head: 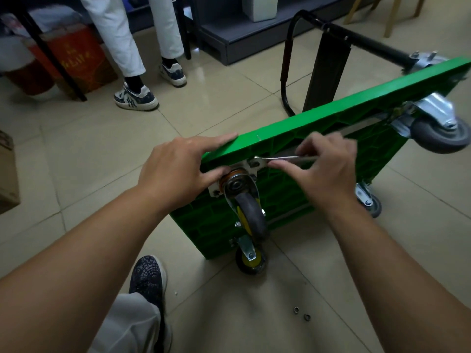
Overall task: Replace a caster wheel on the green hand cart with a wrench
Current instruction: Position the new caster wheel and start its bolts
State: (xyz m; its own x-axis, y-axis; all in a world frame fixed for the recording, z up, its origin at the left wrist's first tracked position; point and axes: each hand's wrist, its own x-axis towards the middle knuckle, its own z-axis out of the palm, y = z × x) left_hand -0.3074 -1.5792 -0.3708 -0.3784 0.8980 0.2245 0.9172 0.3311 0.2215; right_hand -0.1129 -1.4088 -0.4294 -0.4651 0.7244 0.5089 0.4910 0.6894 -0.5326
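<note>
The green hand cart (331, 108) stands on its long edge on the tiled floor, underside towards me. A grey caster wheel (251, 215) on a metal mounting plate (252, 166) sits at the cart's near upper corner. My left hand (178, 171) grips the cart's top edge, fingers over the rim and thumb against the caster's swivel. My right hand (323, 169) pinches a slim metal wrench (283, 158) whose head meets a bolt on the plate. Another caster (251, 258) touches the floor below.
Two small nuts (302, 313) lie on the floor near my right forearm. Two more casters (438, 128) are on the cart's far side, and its black folded handle (288, 59) rests on the floor. A person in white trousers (137, 34) stands at upper left. My shoe (149, 278) is below.
</note>
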